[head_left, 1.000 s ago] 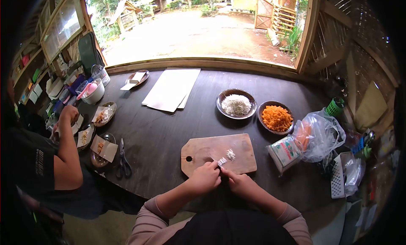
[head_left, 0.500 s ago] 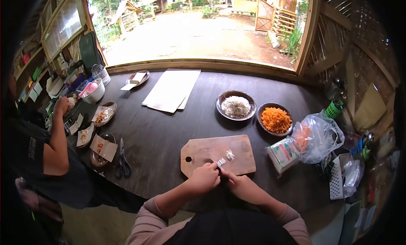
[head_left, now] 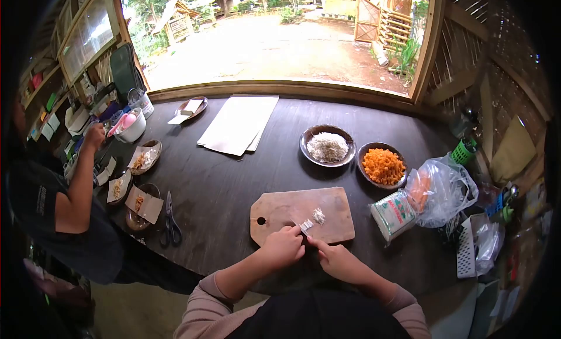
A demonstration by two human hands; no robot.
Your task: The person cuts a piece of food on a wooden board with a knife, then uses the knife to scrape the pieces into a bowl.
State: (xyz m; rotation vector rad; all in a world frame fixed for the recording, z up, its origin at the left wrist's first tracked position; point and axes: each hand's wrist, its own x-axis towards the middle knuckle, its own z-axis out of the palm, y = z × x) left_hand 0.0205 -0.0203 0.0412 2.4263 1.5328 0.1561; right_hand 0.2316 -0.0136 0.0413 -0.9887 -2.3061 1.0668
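On the wooden cutting board (head_left: 280, 207), my left hand (head_left: 283, 244) is closed near the front edge; what its fingers press on is mostly hidden. My right hand (head_left: 343, 262) is wrapped around a small knife (head_left: 303, 229), whose handle is covered by the fingers. White cut strips (head_left: 307, 224) lie against the blade, beside my left fingertips. Just beyond them rests a small heap of white shreds (head_left: 318, 215). Behind the board stand a bowl of white shreds (head_left: 327, 147) and a bowl of diced orange pieces (head_left: 383, 166).
At right are a white-green packet (head_left: 392, 215), a plastic bag (head_left: 441, 193) and a white perforated basket (head_left: 465, 248). Scissors (head_left: 170, 222) lie left of the board. Paper sheets (head_left: 239, 125) lie further back. A co-worker (head_left: 64, 222) stands at left near dishes with paper.
My hands stay nearly in place at the board. The co-worker's hand has risen slightly and moved a little to the right, and their body has shifted.
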